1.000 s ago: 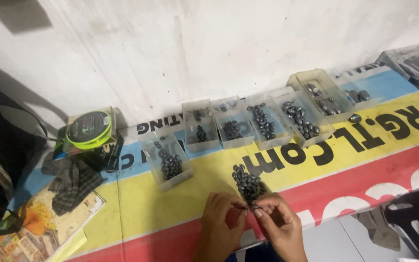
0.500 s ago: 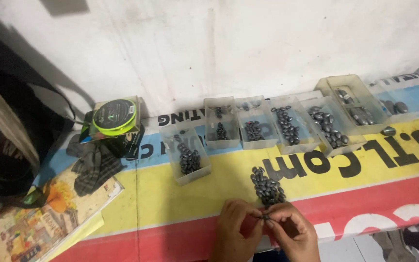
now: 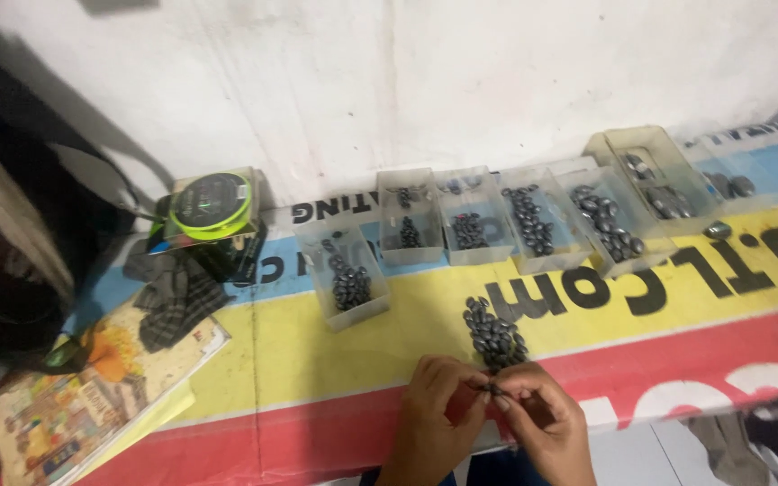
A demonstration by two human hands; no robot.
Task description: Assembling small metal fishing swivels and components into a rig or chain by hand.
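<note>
Fingers (image 3: 486, 385) of both hands meet at the bench's near edge, pinching a small dark sinker (image 3: 493, 390) between them (too small to make out further). Left hand (image 3: 432, 416) and right hand (image 3: 542, 423) touch at the fingertips. Just beyond them lies a loose pile of dark sinkers (image 3: 493, 335) on the striped banner (image 3: 272, 360). Clear plastic trays (image 3: 470, 225) of sinkers line the far edge by the wall, with a green line spool (image 3: 211, 203) toward the far left corner.

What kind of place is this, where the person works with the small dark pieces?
Probably an informal workspace for fishing tackle, set on a banner by a white wall. Clear plastic boxes hold sorted dark sinker-like weights, a spool of green line stands nearby, and both hands pinch one piece.
</note>
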